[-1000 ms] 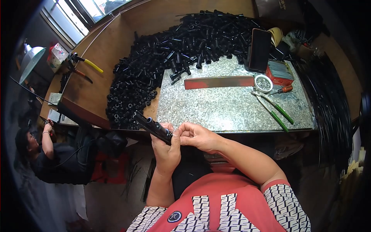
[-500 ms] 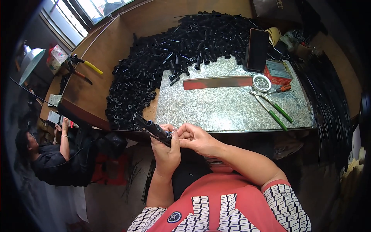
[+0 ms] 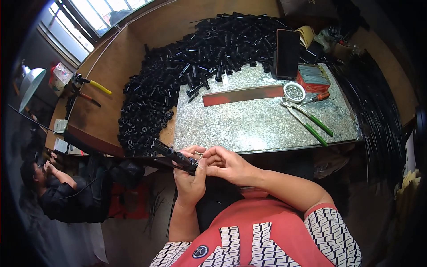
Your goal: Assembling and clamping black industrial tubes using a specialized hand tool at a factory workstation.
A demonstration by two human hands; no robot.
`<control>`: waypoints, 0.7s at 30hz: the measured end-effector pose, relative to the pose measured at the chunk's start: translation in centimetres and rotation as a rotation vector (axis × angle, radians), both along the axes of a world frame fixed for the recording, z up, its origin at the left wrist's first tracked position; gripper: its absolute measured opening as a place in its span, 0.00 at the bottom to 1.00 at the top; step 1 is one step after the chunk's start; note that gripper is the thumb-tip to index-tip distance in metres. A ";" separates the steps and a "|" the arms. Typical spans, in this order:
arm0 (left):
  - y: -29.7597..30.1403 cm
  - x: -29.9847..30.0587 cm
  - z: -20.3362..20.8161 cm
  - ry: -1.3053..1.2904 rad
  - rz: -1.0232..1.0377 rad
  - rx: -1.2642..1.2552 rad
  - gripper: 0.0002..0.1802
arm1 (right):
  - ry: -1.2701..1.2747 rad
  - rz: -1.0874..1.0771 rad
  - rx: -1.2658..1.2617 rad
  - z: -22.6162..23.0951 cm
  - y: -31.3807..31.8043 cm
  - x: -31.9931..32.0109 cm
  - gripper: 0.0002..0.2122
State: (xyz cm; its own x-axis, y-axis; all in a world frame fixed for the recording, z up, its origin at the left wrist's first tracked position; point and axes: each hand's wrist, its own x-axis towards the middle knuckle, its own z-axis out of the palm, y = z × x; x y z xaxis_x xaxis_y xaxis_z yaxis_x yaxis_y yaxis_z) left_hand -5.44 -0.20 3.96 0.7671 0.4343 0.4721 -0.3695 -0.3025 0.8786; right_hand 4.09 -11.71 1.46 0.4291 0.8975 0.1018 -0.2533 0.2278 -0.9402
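Holding black tubes [image 3: 179, 158] in the left hand [image 3: 190, 184], near the front edge of the table [image 3: 249, 127], with the right hand [image 3: 231, 166] narrow beside them, at a thin wire [image 3: 199, 158], impossible to say whether pinched.

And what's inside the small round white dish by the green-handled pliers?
The white dish holds small shiny bits, silvery and too small to identify. Anything beneath that top layer is covered, so I can't see it.
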 end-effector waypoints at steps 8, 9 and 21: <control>1.9 0.6 -0.8 -0.129 -0.131 -0.476 0.08 | -0.552 -0.349 -0.350 5.7 -9.7 5.3 0.11; 2.3 0.6 -1.6 -0.180 -0.158 -0.437 0.07 | -0.612 -0.421 -0.383 6.0 -10.8 6.0 0.11; 0.7 2.2 -1.3 -0.077 -0.285 -0.505 0.05 | -1.159 -0.878 -0.729 3.9 -18.6 9.4 0.11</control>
